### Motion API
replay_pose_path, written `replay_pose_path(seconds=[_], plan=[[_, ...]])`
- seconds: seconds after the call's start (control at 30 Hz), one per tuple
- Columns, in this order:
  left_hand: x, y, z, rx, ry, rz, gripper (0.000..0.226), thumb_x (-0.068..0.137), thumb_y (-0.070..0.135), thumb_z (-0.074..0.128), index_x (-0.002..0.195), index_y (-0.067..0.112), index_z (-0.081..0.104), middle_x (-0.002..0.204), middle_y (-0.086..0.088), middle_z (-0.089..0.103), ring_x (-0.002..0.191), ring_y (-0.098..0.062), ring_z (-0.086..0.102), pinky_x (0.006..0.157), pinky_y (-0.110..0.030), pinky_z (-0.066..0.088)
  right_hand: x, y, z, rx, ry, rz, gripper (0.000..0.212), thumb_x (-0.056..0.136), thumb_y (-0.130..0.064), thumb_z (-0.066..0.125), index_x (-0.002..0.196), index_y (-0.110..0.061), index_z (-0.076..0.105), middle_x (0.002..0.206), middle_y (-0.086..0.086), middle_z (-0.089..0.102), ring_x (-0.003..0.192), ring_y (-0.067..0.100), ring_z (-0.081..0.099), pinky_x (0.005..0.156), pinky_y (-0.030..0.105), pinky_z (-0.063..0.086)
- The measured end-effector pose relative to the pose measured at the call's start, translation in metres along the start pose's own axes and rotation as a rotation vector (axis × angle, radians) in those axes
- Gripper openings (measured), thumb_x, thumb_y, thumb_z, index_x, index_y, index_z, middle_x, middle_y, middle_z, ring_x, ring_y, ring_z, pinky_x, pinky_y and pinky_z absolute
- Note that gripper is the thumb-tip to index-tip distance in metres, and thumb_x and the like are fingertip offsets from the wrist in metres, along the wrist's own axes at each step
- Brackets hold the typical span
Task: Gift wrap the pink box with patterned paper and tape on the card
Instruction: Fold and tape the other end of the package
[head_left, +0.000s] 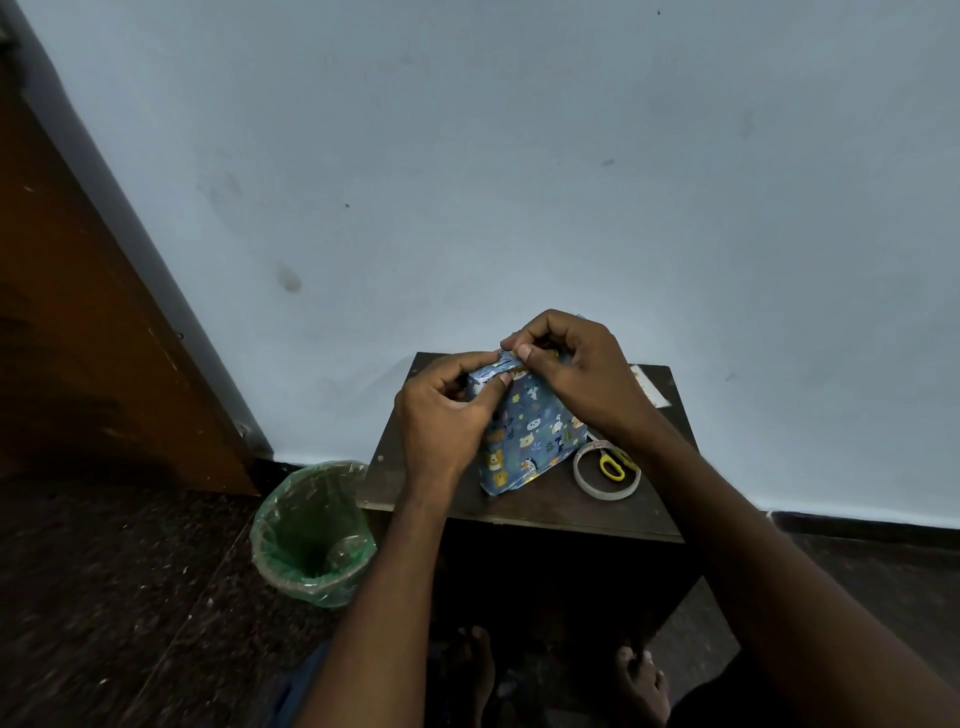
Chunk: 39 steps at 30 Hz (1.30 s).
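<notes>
A: What's the biggest thing before you?

B: The pale blue wall (519, 156) fills most of your view, with an orange-brown wooden door (78, 312) leaning in at the left and dark speckled floor (104, 597) below.

A: And the desk?

B: Your small dark desk (519, 506) stands against the wall. Just left of it on the floor sits a bin (311, 535) lined with a green plastic bag.

A: Where is the box?

B: The wrapped box (530, 436) stands on the desk, towards its middle, tilted up on its near lower edge. The blue animal-print paper (540, 415) covers every face you can see, so no pink shows.

A: How are my hands placed?

B: Your left hand (447, 415) is at the box's left upper corner, fingers curled, the thumb pressing the paper against the side; its grip is closed on the paper. Your right hand (576, 369) is over the top edge, thumb and forefinger pinching a fold of paper there, the other fingers curled in.

A: What else lies on the desk?

B: A tape roll (607, 470) lies flat just right of the box, and yellow-handled scissors (613, 465) lie with a handle inside its ring. A pale card (649, 387) rests at the far right edge, partly hidden by your right wrist.
</notes>
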<state>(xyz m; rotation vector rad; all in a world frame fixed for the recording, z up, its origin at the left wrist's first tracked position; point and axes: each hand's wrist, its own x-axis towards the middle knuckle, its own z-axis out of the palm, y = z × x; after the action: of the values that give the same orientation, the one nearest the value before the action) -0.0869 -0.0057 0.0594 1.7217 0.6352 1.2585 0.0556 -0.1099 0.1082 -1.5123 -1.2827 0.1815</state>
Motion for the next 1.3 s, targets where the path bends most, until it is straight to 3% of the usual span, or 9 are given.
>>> replay_pose_path(seconds=[0.17, 0.3, 0.47, 0.63, 0.77, 0.97, 1.07, 1.2, 1.3], plan=[[0.000, 0.001, 0.000, -0.055, -0.011, -0.020, 0.019, 0.086, 0.014, 0.086, 0.105, 0.015, 0.085, 0.102, 0.006, 0.082, 0.096, -0.014, 0.079, 0.086, -0.047, 0.065, 0.002, 0.000, 0.000, -0.026, -0.042, 0.012, 0.009, 0.097, -0.011, 0.068, 0.090, -0.015, 0.072, 0.104, -0.006, 0.076, 0.102, 0.009, 0.071, 0.088, 0.028, 0.055], [0.001, -0.002, -0.001, -0.048, -0.027, -0.023, 0.023, 0.085, 0.019, 0.081, 0.106, 0.015, 0.085, 0.104, 0.005, 0.082, 0.098, -0.016, 0.079, 0.087, -0.048, 0.064, 0.004, 0.002, 0.003, -0.055, -0.061, 0.004, 0.009, 0.097, -0.013, 0.069, 0.090, -0.019, 0.071, 0.103, -0.004, 0.072, 0.100, 0.013, 0.068, 0.086, 0.033, 0.054], [0.000, 0.000, -0.001, -0.031, -0.042, 0.019, 0.022, 0.085, 0.015, 0.078, 0.106, 0.013, 0.085, 0.104, 0.007, 0.082, 0.096, -0.014, 0.078, 0.084, -0.045, 0.064, 0.004, 0.003, 0.008, -0.144, 0.028, -0.047, 0.009, 0.093, -0.013, 0.071, 0.088, -0.020, 0.071, 0.095, -0.006, 0.070, 0.095, 0.012, 0.067, 0.083, 0.028, 0.053], [-0.002, 0.001, -0.002, -0.039, -0.052, 0.025, 0.023, 0.086, 0.007, 0.079, 0.108, 0.013, 0.085, 0.104, 0.007, 0.081, 0.095, -0.013, 0.079, 0.084, -0.043, 0.065, 0.003, 0.003, 0.011, -0.223, 0.081, -0.105, 0.009, 0.088, -0.010, 0.075, 0.085, -0.019, 0.072, 0.089, -0.008, 0.070, 0.090, 0.011, 0.067, 0.078, 0.031, 0.052], [-0.002, 0.002, -0.003, -0.038, -0.065, 0.005, 0.025, 0.085, 0.012, 0.078, 0.109, 0.015, 0.085, 0.104, 0.008, 0.082, 0.095, -0.014, 0.079, 0.084, -0.043, 0.065, 0.004, 0.004, 0.012, -0.224, 0.107, -0.094, 0.010, 0.085, -0.011, 0.077, 0.082, -0.020, 0.073, 0.087, -0.009, 0.070, 0.087, 0.010, 0.067, 0.077, 0.035, 0.054], [-0.002, 0.000, -0.005, -0.035, -0.075, -0.025, 0.026, 0.084, 0.015, 0.080, 0.110, 0.016, 0.085, 0.101, 0.008, 0.083, 0.092, -0.014, 0.080, 0.083, -0.046, 0.065, 0.003, -0.001, 0.011, -0.117, 0.118, -0.041, 0.025, 0.083, -0.007, 0.078, 0.102, -0.020, 0.068, 0.092, -0.007, 0.072, 0.091, 0.011, 0.070, 0.079, 0.025, 0.055], [-0.002, 0.000, -0.005, -0.044, -0.076, -0.050, 0.024, 0.086, 0.009, 0.083, 0.110, 0.015, 0.085, 0.100, 0.007, 0.083, 0.091, -0.015, 0.080, 0.084, -0.047, 0.065, 0.002, 0.004, 0.013, -0.237, 0.113, -0.156, 0.013, 0.086, -0.007, 0.076, 0.091, -0.019, 0.076, 0.090, -0.009, 0.070, 0.090, 0.010, 0.067, 0.078, 0.028, 0.052], [-0.001, -0.002, -0.006, -0.050, -0.058, -0.062, 0.025, 0.085, 0.012, 0.086, 0.110, 0.015, 0.084, 0.101, 0.006, 0.083, 0.091, -0.020, 0.080, 0.085, -0.049, 0.065, -0.005, 0.016, 0.015, -0.317, 0.107, -0.308, 0.018, 0.093, -0.007, 0.074, 0.106, -0.014, 0.082, 0.102, -0.002, 0.070, 0.096, 0.010, 0.067, 0.080, 0.026, 0.053], [-0.001, -0.001, -0.007, -0.056, -0.057, -0.066, 0.032, 0.084, 0.009, 0.089, 0.114, 0.015, 0.082, 0.101, 0.005, 0.083, 0.091, -0.016, 0.080, 0.085, -0.042, 0.066, -0.008, 0.022, 0.012, -0.363, 0.069, -0.384, 0.022, 0.094, -0.004, 0.072, 0.113, -0.011, 0.081, 0.111, 0.003, 0.069, 0.102, 0.015, 0.066, 0.085, 0.031, 0.053]])
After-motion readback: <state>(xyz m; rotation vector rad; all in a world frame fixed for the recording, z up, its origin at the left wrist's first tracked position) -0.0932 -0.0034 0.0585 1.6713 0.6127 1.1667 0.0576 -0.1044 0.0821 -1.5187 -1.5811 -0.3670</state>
